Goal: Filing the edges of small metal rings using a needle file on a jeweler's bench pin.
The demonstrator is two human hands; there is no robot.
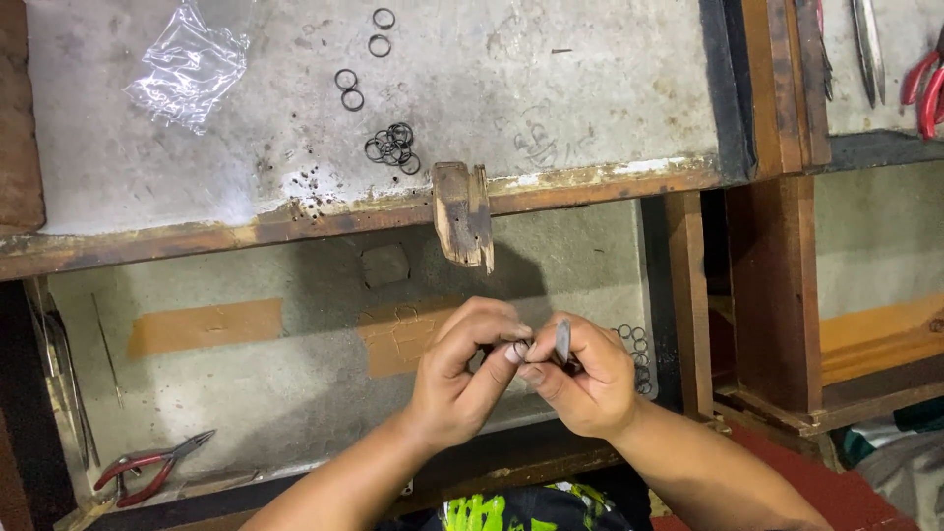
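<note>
A small dark ring (pixel 522 346) sits pinched between the fingertips of both hands, low in the middle of the view, over the open drawer (pixel 324 393) beneath the workbench. The left hand (pixel 462 379) has its thumb and forefinger closed on the ring from one side. The right hand (pixel 582 379) meets it from the other side, fingers curled tight, and it also grips a slim grey metal tool (pixel 562 339) that stands nearly upright just beside the ring. The two hands touch at the fingertips.

Just right of the right hand, a few more small rings (pixel 637 356) lie on the drawer floor, close to its wooden side. Two patches of brown tape (pixel 205 326) are stuck to that floor, one partly behind the left hand. Red-handled pliers (pixel 147 467) lie in the drawer's near left corner, well apart from the hands, and thin metal rods (pixel 69 388) rest along its left wall.

Directly above the hands, a worn wooden bench pin (pixel 464 213) juts out from the bench's front edge. On the grey benchtop (pixel 551 98) behind it lies a cluster of dark rings (pixel 392 146), with a few loose rings (pixel 347 88) farther back. A crumpled clear plastic bag (pixel 187 64) lies toward the far left. At the upper right, on a neighbouring bench, there are more red-handled pliers (pixel 926 84) and metal tweezers (pixel 868 49).
</note>
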